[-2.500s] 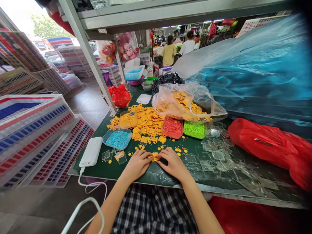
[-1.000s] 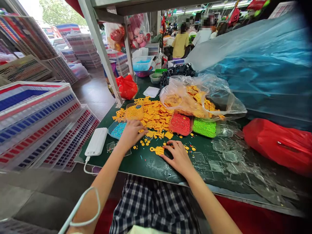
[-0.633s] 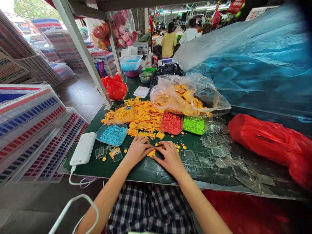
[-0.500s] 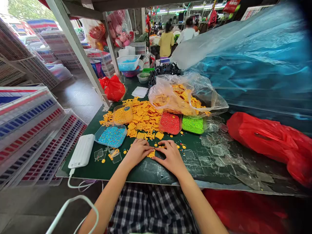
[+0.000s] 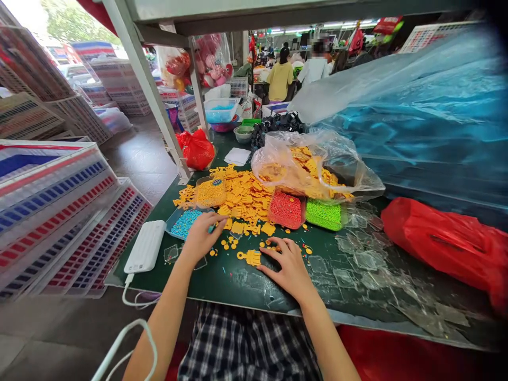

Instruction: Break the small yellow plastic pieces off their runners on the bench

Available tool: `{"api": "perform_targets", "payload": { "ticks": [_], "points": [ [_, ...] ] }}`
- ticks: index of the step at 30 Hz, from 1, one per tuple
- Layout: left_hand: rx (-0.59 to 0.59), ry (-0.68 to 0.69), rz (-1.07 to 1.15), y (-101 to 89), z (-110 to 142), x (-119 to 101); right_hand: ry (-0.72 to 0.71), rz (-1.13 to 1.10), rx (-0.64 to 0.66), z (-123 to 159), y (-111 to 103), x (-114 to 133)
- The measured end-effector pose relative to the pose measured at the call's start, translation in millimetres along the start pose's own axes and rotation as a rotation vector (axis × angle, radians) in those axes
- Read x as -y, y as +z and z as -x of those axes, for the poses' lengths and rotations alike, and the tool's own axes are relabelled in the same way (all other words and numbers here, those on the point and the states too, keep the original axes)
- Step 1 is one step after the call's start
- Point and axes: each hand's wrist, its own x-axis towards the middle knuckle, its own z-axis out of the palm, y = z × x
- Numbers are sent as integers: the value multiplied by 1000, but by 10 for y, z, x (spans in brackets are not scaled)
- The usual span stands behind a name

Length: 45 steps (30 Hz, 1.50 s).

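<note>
My right hand (image 5: 288, 264) rests on the green tabletop, thumb and index finger on either edge of a flat yellow plastic piece (image 5: 251, 257) with a ring at its left end. My left hand (image 5: 203, 235) reaches over the corner of a tray of blue beads (image 5: 184, 222). Its fingers stretch toward the heap of yellow plastic pieces (image 5: 248, 193), and I see nothing held in them. Small yellow discs (image 5: 229, 243) lie between the two hands. More discs sit partly behind my right fingers.
Trays of yellow beads (image 5: 210, 192), red beads (image 5: 286, 209) and green beads (image 5: 323, 214) border the heap. Behind is a clear bag (image 5: 317, 169) of yellow pieces. A white power bank (image 5: 145, 246) with a cable lies left; clear plastic squares (image 5: 365, 259) and a red bag (image 5: 440, 248) lie right.
My left hand has left the yellow piece and moved left and away from me, toward the heap. My right hand stays at the piece, which now shows more fully. The view has shifted slightly.
</note>
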Motion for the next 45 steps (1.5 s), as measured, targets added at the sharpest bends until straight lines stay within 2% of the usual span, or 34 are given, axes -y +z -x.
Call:
{"api": "perform_targets", "payload": {
  "ticks": [3,6,12,17,21,25,28,31,34,36,37,41,45],
  "points": [
    [-28,-82,-157,-254,-226,273,-15,34,-7,20,45,-11],
    [43,-152,-377,-387,-506,506,-38,46,-3,18,80,-13],
    [221,-200,-519,-309,-1002,762,-75,36,33,5,72,7],
    [355,-227,-595,-206,-1238,858,-61,-3,9,4,69,-4],
    [438,-237,-634,-143,-1324,844,-36,-28,11,-25,56,4],
    [466,-245,-656,-96,-1346,804,-20,-39,14,-53,39,15],
    [443,-251,-664,-125,-1341,772,-14,-36,11,-58,34,12],
    [372,-247,-679,-213,-1279,665,-25,-32,19,-59,36,8],
    [222,-177,-630,-235,-1058,404,-27,-26,22,-64,42,14],
    [85,-71,-439,-139,-795,163,-13,-21,19,-67,47,23],
    [73,-27,-326,-55,-638,41,-5,-17,16,-68,50,29],
    [207,90,-98,375,-44,-311,12,-4,-7,-70,65,44],
    [258,118,-103,623,236,-364,6,24,-7,-66,81,43]
  ]
}}
